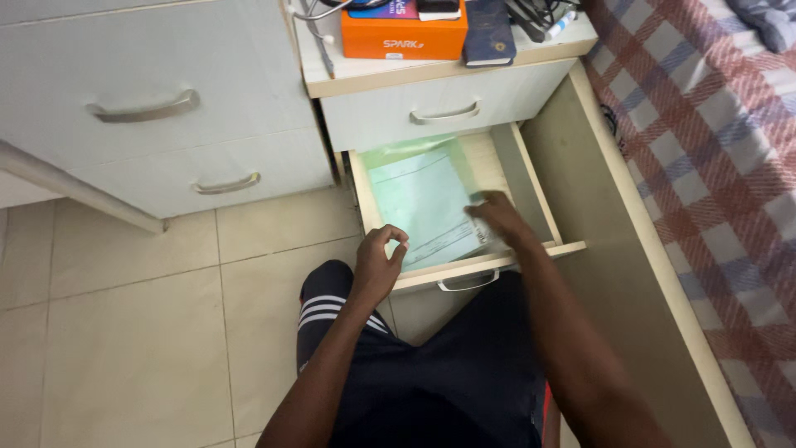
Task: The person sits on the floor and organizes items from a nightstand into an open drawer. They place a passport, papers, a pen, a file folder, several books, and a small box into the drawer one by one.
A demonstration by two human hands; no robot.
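Pale beige tiled floor (141, 332) with thin grout lines; white cabinet (157, 99) at left with two curved metal handles; cream bedside unit (439, 104) beside it, top cluttered with an orange box (404, 37) and a dark booklet (487, 33); bed with red and blue checked sheet (705, 166) at right; soft, even light

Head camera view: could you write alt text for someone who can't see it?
A person's right hand reaches into an open drawer, touching green papers, while the left hand hovers at the drawer's front edge. An orange box sits on the nightstand above, beside a checked bed.
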